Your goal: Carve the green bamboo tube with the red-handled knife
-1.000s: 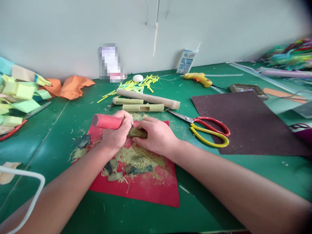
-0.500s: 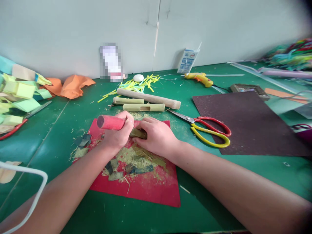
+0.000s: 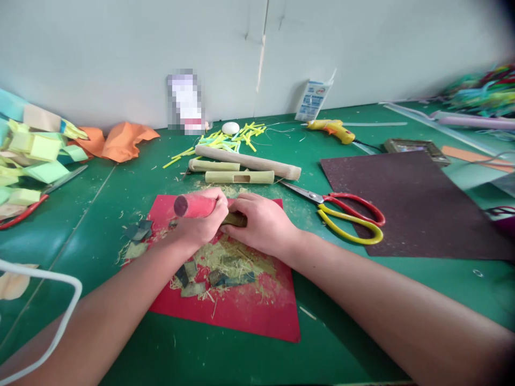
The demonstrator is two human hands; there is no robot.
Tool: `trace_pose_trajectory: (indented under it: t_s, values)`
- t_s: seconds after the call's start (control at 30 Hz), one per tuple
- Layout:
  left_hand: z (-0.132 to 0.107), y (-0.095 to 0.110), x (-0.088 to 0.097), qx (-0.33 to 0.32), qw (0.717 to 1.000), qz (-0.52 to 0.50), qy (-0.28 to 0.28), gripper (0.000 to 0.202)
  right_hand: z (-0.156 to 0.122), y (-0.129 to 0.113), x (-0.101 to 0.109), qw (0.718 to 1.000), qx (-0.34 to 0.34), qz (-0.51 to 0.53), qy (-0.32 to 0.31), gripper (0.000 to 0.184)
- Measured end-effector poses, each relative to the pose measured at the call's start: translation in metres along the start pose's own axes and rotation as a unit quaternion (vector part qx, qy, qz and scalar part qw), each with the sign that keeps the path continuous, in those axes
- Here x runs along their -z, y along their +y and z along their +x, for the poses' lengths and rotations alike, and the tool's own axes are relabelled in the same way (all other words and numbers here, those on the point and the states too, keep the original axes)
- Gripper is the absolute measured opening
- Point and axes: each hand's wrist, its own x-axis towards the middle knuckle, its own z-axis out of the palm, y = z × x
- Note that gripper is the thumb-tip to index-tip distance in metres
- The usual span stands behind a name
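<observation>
My left hand [image 3: 199,225] is wrapped round the red handle of a carving tool [image 3: 193,206], the handle pointing left and up. Its blade end is hidden between my hands. My right hand [image 3: 263,224] presses down on a short dark green piece of bamboo [image 3: 235,219] and grips it. Both hands work over a red mat [image 3: 249,308] strewn with pale shavings [image 3: 225,260] and dark green bark chips [image 3: 189,279].
Three pale bamboo lengths [image 3: 241,177] lie beyond the mat. Red-and-yellow scissors [image 3: 346,214] sit to the right, by a dark brown sheet [image 3: 418,203]. A yellow glue gun [image 3: 330,128], yellow strips [image 3: 229,140], orange paper [image 3: 116,142] and folded coloured papers [image 3: 32,161] lie around.
The red handle has swung rightward and shortened in view as my left hand pushed the tool toward the bamboo piece. My right hand stays pressed on the bamboo.
</observation>
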Motion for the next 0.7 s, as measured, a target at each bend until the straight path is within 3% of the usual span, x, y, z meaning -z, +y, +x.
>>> trace_pose_trajectory:
  t_s: [0.17,0.33,0.53,0.7]
  values:
    - [-0.0015,-0.0008,-0.0017,-0.017,0.998,0.054,0.014,0.025,0.0010,0.0021,0.0013,1.000,0.010,0.014,-0.004,0.013]
    - [-0.0001,0.0010,0.0001,0.009,1.000,-0.014,0.001,0.024,0.0007,0.0019,0.0029,0.999,0.015,0.036,-0.012,0.013]
    - [-0.0010,-0.0032,0.0006,0.032,0.985,-0.166,0.017,0.027,0.0015,0.0014,0.0036,1.000,0.010,0.024,-0.009,0.016]
    - [-0.0006,-0.0030,-0.0041,0.072,0.985,-0.144,0.068,0.021,0.0012,0.0011,0.0035,1.000,0.008,0.016,-0.012,0.015]
